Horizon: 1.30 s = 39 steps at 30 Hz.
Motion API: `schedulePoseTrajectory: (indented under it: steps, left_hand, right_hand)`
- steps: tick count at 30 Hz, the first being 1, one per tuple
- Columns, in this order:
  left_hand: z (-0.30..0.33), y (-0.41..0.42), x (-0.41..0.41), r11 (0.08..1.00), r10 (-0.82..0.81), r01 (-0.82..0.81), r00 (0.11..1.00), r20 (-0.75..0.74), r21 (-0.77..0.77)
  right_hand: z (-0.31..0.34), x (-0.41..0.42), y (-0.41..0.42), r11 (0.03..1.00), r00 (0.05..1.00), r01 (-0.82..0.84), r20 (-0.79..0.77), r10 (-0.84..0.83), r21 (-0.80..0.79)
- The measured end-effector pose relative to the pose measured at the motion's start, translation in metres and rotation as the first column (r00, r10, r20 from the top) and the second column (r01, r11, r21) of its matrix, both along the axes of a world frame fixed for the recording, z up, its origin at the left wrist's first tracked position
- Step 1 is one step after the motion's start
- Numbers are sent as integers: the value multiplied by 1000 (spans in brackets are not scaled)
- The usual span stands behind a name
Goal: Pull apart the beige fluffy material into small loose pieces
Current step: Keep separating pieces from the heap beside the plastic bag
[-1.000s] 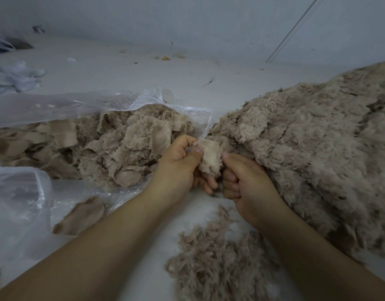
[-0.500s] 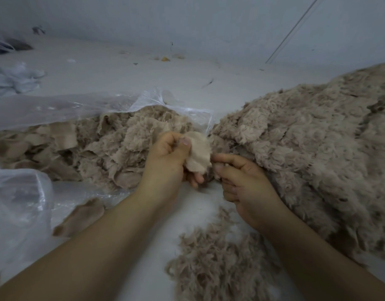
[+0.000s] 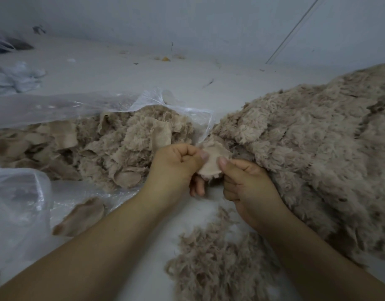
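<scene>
Centrally, one beige scrap between two hands: left hand, right hand.

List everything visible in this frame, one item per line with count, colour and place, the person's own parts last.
fluffy scrap: one, beige, centre, pinched between both hands
big fluffy heap: one, beige-brown, right
pile of pieces: one, beige, left of centre, lying on and partly under the plastic
plastic bag: one, clear, left
loose shreds: one pile, beige-brown, bottom centre, between the forearms
lone piece: one, beige, lower left on the plastic
pale bundle: one, whitish, far left
small debris: a few bits, yellowish, by the far wall
left hand: one, grip on the scrap
right hand: one, grip on the scrap
</scene>
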<state>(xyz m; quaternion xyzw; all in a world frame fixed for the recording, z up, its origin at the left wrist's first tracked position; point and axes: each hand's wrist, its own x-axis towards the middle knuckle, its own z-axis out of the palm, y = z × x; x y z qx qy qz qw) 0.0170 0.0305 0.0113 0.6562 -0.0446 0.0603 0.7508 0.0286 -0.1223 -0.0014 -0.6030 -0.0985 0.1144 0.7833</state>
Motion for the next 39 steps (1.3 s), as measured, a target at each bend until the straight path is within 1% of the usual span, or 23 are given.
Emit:
schedulePoseTrajectory:
  steps: [3, 6, 8, 9, 11, 12, 17, 19, 21, 23, 24, 26, 27, 28, 29, 30, 31, 32, 33, 34, 36, 37, 39]
  left_hand:
    - [0, 5, 5, 989, 123, -125, 992, -30, -74]
    - [2, 8, 5, 980, 200, -200, 980, -5, 4]
    - [4, 4, 3, 982, 160, -160, 987, 10, 100]
    - [5, 0, 2, 984, 122, -118, 992, -16, 134]
    - [4, -5, 1, 983, 77, -63, 994, -76, 172]
    - [5, -6, 1, 983, 86, -74, 994, -69, 166]
    - [7, 2, 3, 954, 286, -287, 958, 34, 83]
    - [7, 5, 3, 966, 229, -235, 971, 61, 108]
    - [6, 8, 0, 980, 77, -89, 994, 76, 179]
    - [7, 10, -3, 961, -41, 8, 993, 115, 275]
    - [7, 10, -4, 950, -55, 9, 988, 141, 311]
    - [9, 11, -4, 919, 46, -134, 971, 236, 371]
    - [12, 14, -3, 872, 139, -275, 932, 335, 405]
    - [15, 20, -1, 779, 215, -443, 854, 474, 445]
    - [17, 28, 1, 630, 247, -599, 758, 604, 494]
    - [20, 38, 3, 453, 244, -701, 692, 680, 551]
    - [21, 48, 6, 284, 232, -719, 694, 682, 634]
    - [21, 57, 10, 136, 242, -673, 735, 634, 728]
    - [21, 61, 12, 16, 272, -604, 769, 578, 796]
    - [20, 62, 13, -69, 311, -533, 791, 526, 843]
    - [19, 59, 12, -150, 369, -442, 805, 465, 884]
    - [20, 58, 12, -171, 368, -441, 801, 472, 881]
    - [24, 57, 11, -170, 316, -542, 761, 566, 823]
  right_hand:
    - [-1, 1, 0, 999, 999, 34, -39, -33, 26]
    - [-2, 3, 0, 999, 999, 23, -41, -22, 41]
    - [-3, 3, -1, 1000, 1000, -1, -8, 1, 9]
    - [-4, 2, -2, 1000, 1000, -21, 10, 21, -5]
    - [-5, 2, -3, 997, 997, -61, 35, 62, -38]
    - [-5, 2, -3, 996, 997, -74, 36, 75, -47]
    - [-2, 2, -1, 997, 997, -77, 9, 77, -10]
    - [-2, 2, -1, 998, 998, -55, -1, 55, 9]
    - [-2, 2, -1, 999, 999, -41, -5, 41, 17]
    - [-1, 2, 0, 999, 999, -27, -16, 28, 33]
    - [-1, 2, 0, 999, 1000, -19, -22, 20, 44]
    - [-2, 3, 0, 998, 999, 10, -47, -8, 60]
    - [-2, 4, 0, 998, 997, 29, -67, -25, 61]
    - [-2, 4, -1, 997, 996, 41, -84, -36, 60]
    - [-2, 4, -1, 997, 995, 43, -95, -37, 61]
    - [-2, 4, -1, 997, 995, 34, -99, -28, 64]
    - [-1, 3, -1, 998, 995, 18, -96, -11, 65]
    - [-1, 3, -1, 998, 996, -3, -90, 9, 64]
    - [0, 2, -1, 998, 996, -21, -86, 26, 62]
    - [1, 2, -1, 998, 996, -35, -86, 40, 60]
    - [1, 2, -2, 997, 994, -49, -94, 55, 67]
    - [1, 3, -2, 996, 993, -48, -100, 55, 77]
    - [2, 3, -2, 995, 993, -34, -108, 44, 93]
